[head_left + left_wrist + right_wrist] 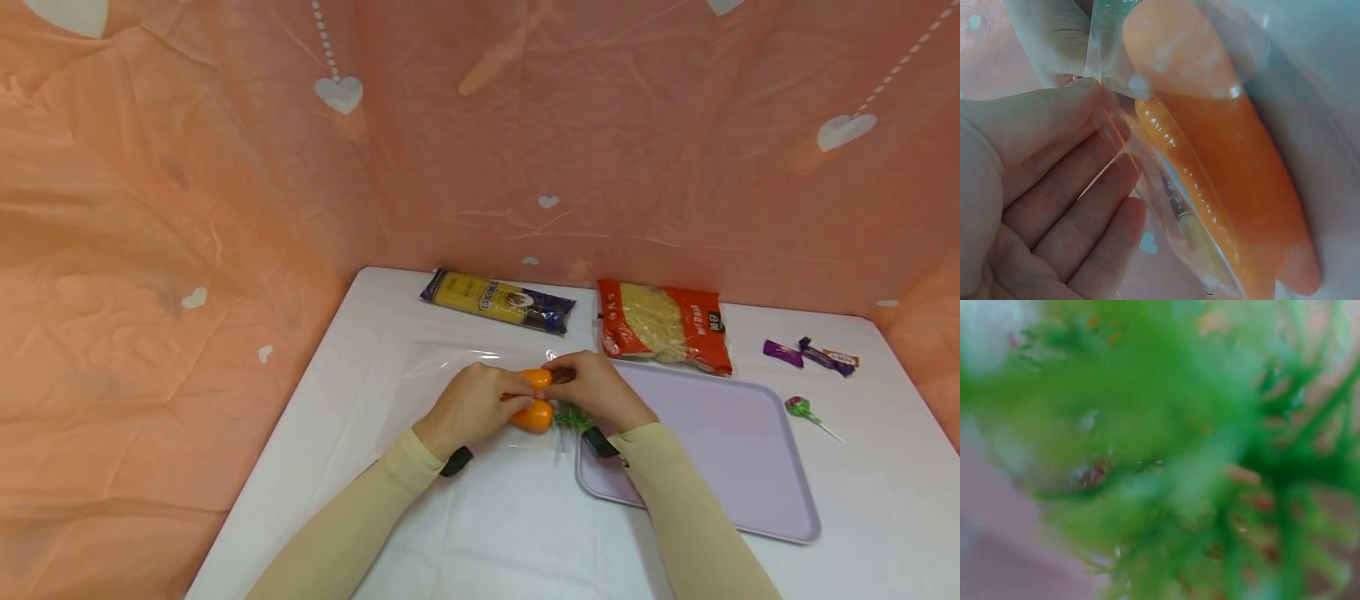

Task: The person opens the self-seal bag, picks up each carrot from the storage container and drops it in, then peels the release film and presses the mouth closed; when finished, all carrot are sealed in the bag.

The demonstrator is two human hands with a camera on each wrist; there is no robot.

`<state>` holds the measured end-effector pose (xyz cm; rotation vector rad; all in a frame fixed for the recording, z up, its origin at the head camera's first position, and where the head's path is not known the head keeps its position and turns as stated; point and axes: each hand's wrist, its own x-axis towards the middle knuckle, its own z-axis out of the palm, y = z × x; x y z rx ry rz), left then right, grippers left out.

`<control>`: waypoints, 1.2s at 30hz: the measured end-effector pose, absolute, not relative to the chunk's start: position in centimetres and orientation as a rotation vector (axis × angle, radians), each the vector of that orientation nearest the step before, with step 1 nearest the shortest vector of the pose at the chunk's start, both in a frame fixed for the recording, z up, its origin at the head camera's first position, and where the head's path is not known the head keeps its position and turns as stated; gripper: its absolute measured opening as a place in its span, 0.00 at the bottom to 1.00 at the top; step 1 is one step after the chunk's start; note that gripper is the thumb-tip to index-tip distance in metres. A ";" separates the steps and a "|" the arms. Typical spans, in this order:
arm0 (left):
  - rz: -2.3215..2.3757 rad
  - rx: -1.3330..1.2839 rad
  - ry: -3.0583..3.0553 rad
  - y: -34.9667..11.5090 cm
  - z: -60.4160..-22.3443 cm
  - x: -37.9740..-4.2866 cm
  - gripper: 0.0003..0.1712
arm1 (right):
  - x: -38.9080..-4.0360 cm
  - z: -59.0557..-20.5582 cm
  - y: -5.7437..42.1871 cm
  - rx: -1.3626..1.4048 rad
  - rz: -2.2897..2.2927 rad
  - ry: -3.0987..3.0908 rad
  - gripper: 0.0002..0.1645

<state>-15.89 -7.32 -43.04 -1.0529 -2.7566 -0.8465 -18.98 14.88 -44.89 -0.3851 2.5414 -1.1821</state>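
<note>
Two orange carrots (533,417) with green leafy tops (572,417) lie in a clear plastic bag (427,367). My left hand (480,404) pinches the bag's edge between thumb and index finger, its other fingers loosely bent beside the carrots. In the left wrist view, the larger carrot (1229,162) shows through the film. My right hand (597,390) meets the left one at the bag's edge, gripping the film with bent fingers over the carrots' leafy end. Blurred green leaves (1147,425) fill most of the right wrist view, hiding the right fingers there.
A lilac tray (720,442) sits under and beyond my right forearm. Behind are a yellow-and-blue pasta packet (495,302) and a red noodle bag (663,325). Wrapped candies (783,352) and a lollipop (801,407) lie at the right. An orange curtain (480,167) borders the white table.
</note>
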 end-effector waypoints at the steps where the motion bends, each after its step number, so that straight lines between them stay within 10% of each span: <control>1: -0.845 -1.054 -2.758 -7.3 -43.0 -15.9 0.08 | -19.0 -44.9 14.9 -0.384 -1.180 2.543 0.23; 12: -0.832 -1.050 -2.754 -7.0 -43.3 -15.7 0.08 | -16.3 -43.3 17.0 -0.206 -1.146 2.661 0.30; 23: -0.820 -1.045 -2.763 -7.0 -43.6 -15.9 0.07 | -7.9 -42.5 15.8 -0.301 -1.291 2.644 0.11; 36: -0.821 -0.985 -2.868 -6.8 -43.0 -17.1 0.11 | -4.9 -46.8 12.2 0.001 -1.767 1.788 0.26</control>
